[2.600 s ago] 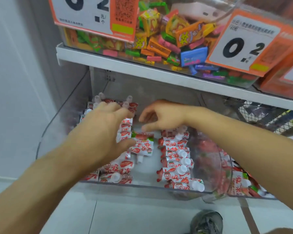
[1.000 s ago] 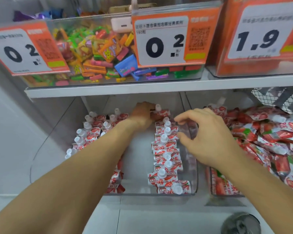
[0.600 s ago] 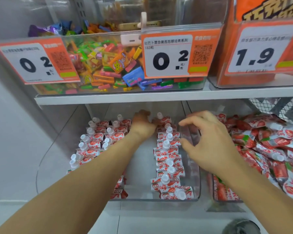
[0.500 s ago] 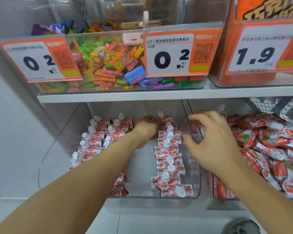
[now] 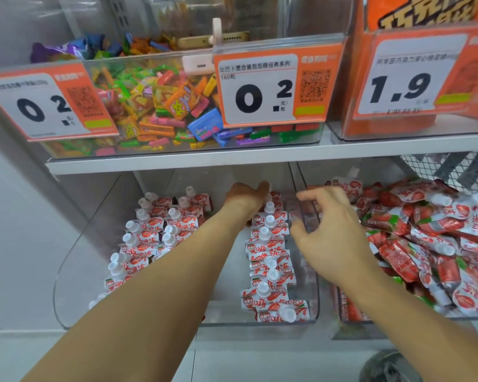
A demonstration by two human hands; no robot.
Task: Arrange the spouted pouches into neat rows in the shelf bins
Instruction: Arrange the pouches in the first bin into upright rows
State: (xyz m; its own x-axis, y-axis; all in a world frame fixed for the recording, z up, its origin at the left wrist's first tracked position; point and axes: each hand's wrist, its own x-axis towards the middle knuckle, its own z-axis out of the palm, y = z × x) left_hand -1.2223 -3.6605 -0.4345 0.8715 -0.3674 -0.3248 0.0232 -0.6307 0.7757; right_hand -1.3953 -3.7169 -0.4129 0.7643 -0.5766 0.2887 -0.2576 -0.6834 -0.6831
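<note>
A clear shelf bin (image 5: 226, 312) holds white-and-red spouted pouches, with two upright rows at the left (image 5: 155, 232) and one overlapping row at the right (image 5: 271, 260). My left hand (image 5: 244, 197) reaches to the back end of the right row. Its thumb lies against the rearmost pouch and its fingers are hidden. My right hand (image 5: 334, 235) hovers over the bin's right wall with loosely curled fingers, holding nothing. The neighbouring bin (image 5: 345, 323) contains a loose heap of the same pouches (image 5: 425, 230).
A white shelf board (image 5: 177, 161) hangs low over the bins. Above it stand a clear bin of mixed candies (image 5: 163, 111), orange price tags (image 5: 260, 89) and an orange box. A wire basket (image 5: 453, 169) is at the right rear; a dark round object (image 5: 389, 365) lies on the floor.
My left hand has stayed at the back of the right row. My right hand has drifted slightly right and up, over the bin wall. The view rose a little.
</note>
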